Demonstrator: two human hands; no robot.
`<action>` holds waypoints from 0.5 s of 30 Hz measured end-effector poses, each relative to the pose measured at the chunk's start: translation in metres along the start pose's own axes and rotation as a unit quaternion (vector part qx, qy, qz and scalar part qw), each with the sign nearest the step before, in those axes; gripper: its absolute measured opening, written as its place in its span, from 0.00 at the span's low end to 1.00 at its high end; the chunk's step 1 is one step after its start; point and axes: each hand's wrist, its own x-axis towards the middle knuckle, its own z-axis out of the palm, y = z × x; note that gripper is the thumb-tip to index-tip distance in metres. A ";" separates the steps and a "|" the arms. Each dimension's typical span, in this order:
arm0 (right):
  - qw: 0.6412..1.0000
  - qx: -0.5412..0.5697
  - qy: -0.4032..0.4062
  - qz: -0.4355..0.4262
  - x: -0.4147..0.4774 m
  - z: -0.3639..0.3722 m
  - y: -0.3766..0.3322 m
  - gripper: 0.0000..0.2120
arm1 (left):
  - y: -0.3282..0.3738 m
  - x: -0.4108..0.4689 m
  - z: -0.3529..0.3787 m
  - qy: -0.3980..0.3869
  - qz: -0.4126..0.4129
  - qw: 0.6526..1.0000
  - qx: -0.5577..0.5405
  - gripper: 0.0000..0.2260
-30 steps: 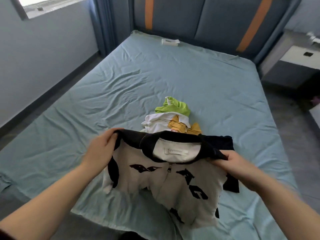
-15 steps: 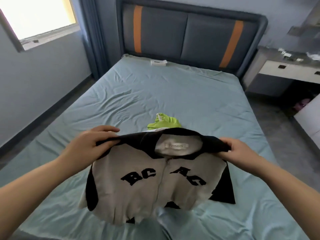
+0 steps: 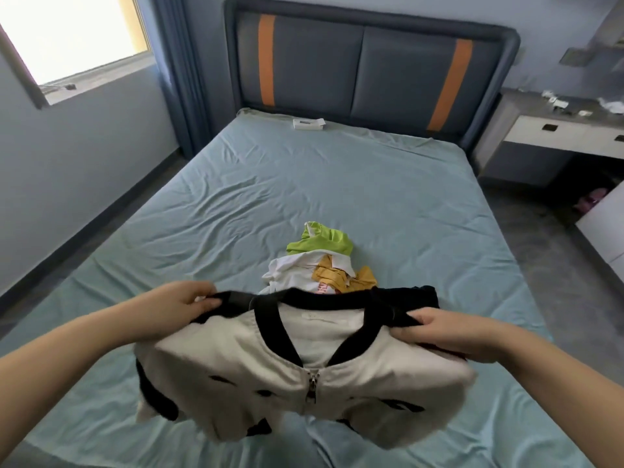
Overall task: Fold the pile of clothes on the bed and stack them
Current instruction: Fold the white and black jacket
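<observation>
Closest to me hangs the jacket, cream with black trim, its front facing me and the zip pull closed just below the V of the collar. It is off the sheet, slung between both hands. The shoulder line runs left to right and the body drops toward the near edge of the bed.

My left hand grips the black left shoulder with its fingers curled over the top edge. My right hand pinches a bunch of black fabric at the right shoulder. The two hands sit well apart, about level, and neither is clearly ahead.

The black lettering on the chest is caught in folds and I cannot read it. The pale neck label is blurred too.

Just beyond the collar lies the pile of clothes — green on the far side, white and yellow nearer, a scrap of reddish print I cannot make out. It sits a little right of centre, so nearer the right hand.

As I judge it, the next move is laying the jacket flat, and bare sheet lies under it and off to the left — short of the pile.

Far off, a white box rests against the headboard. Its marking is too small to read.
</observation>
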 end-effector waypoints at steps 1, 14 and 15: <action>0.999 0.024 -0.036 0.023 -0.001 -0.002 0.003 0.21 | -0.004 -0.002 -0.002 -0.056 -0.019 0.998 -0.024 0.09; 0.975 -0.080 0.138 0.156 0.208 0.028 0.112 0.09 | -0.126 0.179 0.124 -0.041 -0.196 0.976 -0.082 0.09; 0.970 -0.091 0.156 0.162 0.231 0.032 0.124 0.09 | -0.138 0.197 0.139 -0.037 -0.204 0.976 -0.073 0.08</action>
